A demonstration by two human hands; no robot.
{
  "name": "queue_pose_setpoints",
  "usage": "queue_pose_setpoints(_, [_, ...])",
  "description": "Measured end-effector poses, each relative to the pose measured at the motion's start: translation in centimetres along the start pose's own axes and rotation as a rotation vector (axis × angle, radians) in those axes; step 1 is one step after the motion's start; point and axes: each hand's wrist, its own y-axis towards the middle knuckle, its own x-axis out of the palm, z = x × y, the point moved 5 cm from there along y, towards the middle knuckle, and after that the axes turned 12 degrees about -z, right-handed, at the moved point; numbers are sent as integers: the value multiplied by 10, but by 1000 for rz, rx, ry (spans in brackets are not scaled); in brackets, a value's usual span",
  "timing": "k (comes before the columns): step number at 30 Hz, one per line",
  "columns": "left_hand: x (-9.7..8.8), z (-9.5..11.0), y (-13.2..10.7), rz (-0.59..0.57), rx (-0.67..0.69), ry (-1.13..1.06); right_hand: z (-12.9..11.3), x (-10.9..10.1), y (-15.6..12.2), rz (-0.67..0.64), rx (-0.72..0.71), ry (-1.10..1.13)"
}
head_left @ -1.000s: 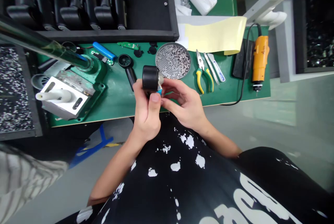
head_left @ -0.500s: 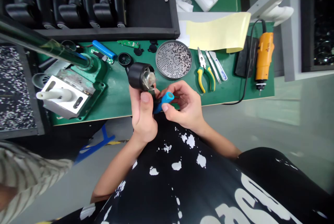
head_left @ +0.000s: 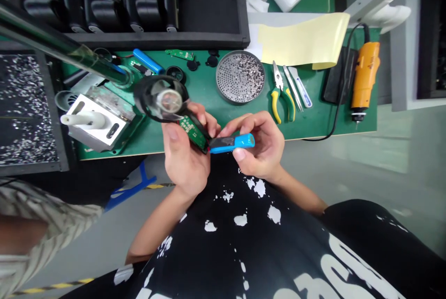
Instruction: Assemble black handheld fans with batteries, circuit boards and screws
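My left hand (head_left: 186,159) is closed round the handle of a black handheld fan housing (head_left: 160,99), whose round head with a clear inner part tilts up to the left. In the handle a green circuit board (head_left: 193,132) lies exposed. My right hand (head_left: 261,145) pinches a blue cylindrical battery (head_left: 245,141) with a dark patch on its side. The battery's left end meets the lower end of the handle, where a bit of red shows. Whether the two are joined there I cannot tell.
Behind my hands stands a round dish of screws (head_left: 240,77). To its right lie pliers (head_left: 283,96), tweezers (head_left: 293,89) and an orange electric screwdriver (head_left: 365,76). A press with a white handle (head_left: 87,120) stands left. A black tray (head_left: 212,34) holds several black housings. A person's striped sleeve (head_left: 69,220) shows lower left.
The fan housing has turned and tilted left, so its board now shows. My right hand has moved right with the battery, which now lies nearly level. The whole view has shifted slightly.
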Motion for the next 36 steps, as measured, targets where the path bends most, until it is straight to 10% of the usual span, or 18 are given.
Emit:
queue_pose_setpoints(8, [-9, 10, 6, 81, -22, -178, 10, -2, 3, 55, -3, 177])
queue_pose_setpoints(27, [-6, 26, 25, 123, 306, -202, 23, 14, 6, -259, 221, 227])
queue_pose_setpoints(36, [-4, 33, 17, 116, 291, -267, 32, 13, 5, -107, 379, 294])
